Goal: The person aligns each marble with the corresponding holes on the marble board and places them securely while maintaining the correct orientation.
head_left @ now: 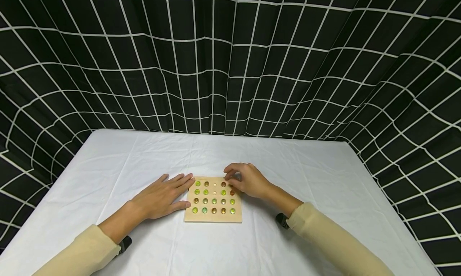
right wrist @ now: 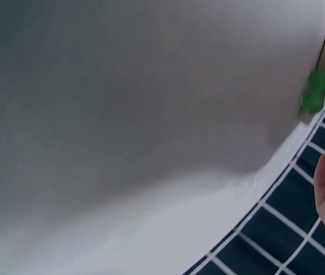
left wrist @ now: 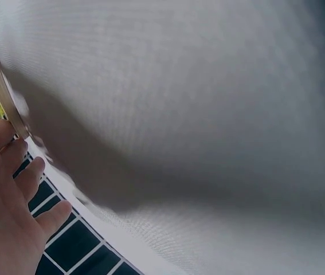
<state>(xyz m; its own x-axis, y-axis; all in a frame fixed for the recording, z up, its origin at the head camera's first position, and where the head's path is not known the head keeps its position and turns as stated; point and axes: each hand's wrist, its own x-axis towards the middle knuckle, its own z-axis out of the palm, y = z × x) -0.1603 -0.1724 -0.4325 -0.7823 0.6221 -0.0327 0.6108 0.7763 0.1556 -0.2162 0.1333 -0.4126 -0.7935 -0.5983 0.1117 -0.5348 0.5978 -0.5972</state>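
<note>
A pale wooden board [head_left: 213, 219] lies flat on the white cloth, with rows of shiny round glass pieces in green, amber and brown. Two pits in its middle column, at the far side, look bare. My left hand [head_left: 163, 196] lies spread with straight fingers, its fingertips and thumb touching the board's left edge. Over the far right corner bends my right hand [head_left: 248, 181], thumb and forefinger close to a brown glass piece [head_left: 223, 184]. Whether they pinch anything is hidden. A blurred green piece [right wrist: 317, 91] shows by the board's edge in the right wrist view.
White cloth [head_left: 306, 180] covers the table around the board, slightly creased. Black curtains [head_left: 201, 68] with a white grid hang behind and at both sides. A dark wrist device [head_left: 125, 245] sits under the left sleeve, another [head_left: 282, 220] under the right.
</note>
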